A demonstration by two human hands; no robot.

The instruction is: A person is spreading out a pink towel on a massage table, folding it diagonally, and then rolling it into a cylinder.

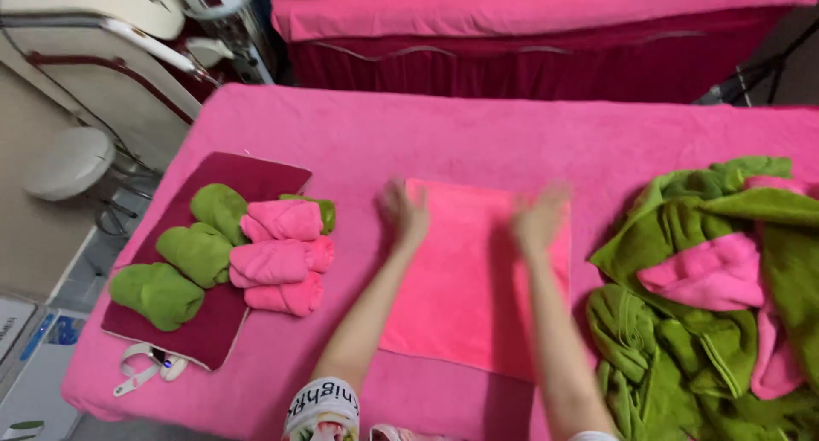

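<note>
At the bed's [478,125] left edge a dark red mat [256,175] lies slightly askew, its near corner close to the bed's front edge. On it sit rolled towels: three green rolls [198,253] on the left, three pink rolls [277,260] touching them on the right, all plump, soft terry cylinders. A small white strap-like item [145,371] lies by the mat's near corner, just at the bed's front edge.

Between the rolls and the middle of the bed runs a strip of bare pink terry cover, open room for the left arm. The left hand [404,212] rests flat, fingers spread wide, on the left edge of a flat coral-pink towel [465,296], a smooth rectangle laid in the middle of the bed. The right hand [539,219], blurred, lies open with fingers spread near the towel's far right corner; neither hand grips anything.

A narrow gap of cover separates the towel's right edge from a loose heap of green and pink towels [717,296], crumpled and folded over one another, reaching the bed's right and front edges. Beyond the far edge stands a second pink-covered bed [529,14].
</note>
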